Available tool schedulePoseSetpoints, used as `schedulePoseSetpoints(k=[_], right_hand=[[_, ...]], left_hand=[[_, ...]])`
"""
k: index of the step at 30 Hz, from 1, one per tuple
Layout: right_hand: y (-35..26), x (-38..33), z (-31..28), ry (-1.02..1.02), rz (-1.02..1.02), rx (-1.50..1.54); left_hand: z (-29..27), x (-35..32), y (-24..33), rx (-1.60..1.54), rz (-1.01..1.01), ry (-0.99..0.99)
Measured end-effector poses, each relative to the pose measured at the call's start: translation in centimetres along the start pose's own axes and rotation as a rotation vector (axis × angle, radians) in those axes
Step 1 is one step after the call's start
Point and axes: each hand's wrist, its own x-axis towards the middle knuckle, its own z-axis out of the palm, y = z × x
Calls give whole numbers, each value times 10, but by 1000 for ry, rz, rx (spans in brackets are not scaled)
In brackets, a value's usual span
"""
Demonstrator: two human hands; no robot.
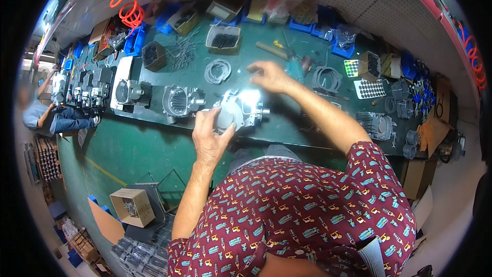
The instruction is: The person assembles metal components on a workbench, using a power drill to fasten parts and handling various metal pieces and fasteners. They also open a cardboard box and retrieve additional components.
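My left hand (209, 136) grips a round grey metal cover (226, 117) by its edge, thumb on one side and fingers on the other. The cover is tilted up in front of a silver cast-metal housing (249, 105) at the near table edge, where a bright glare hides part of the surface. Beyond that housing, my right hand (271, 77) hovers over the table with fingers bent and apart, nothing visible in them. Grey ring gaskets (218, 71) lie to its left. A similar open housing (179, 101) stands left of my left hand.
A hammer (271, 50) and a carton of small dark parts (223, 40) lie farther back. More ring gaskets (326, 79) and sheets of round stickers (369, 89) are at right. Another finned housing (377, 125) stands near the right edge. A person (46, 107) works at far left.
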Motion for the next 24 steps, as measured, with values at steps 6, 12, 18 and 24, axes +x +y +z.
schedulePoseSetpoints(k=[6, 12, 18, 24], right_hand=[[-42, 5, -21, -315, -268, -42], [-19, 21, 3, -410, -277, -217], [-1, 31, 18, -409, -332, -185], [5, 33, 18, -393, -321, -163]], left_hand=[[25, 8, -3, 165, -67, -147], [49, 13, -18, 203, -67, -253], [59, 16, -23, 243, -52, -284], [62, 20, -23, 242, -58, -296]])
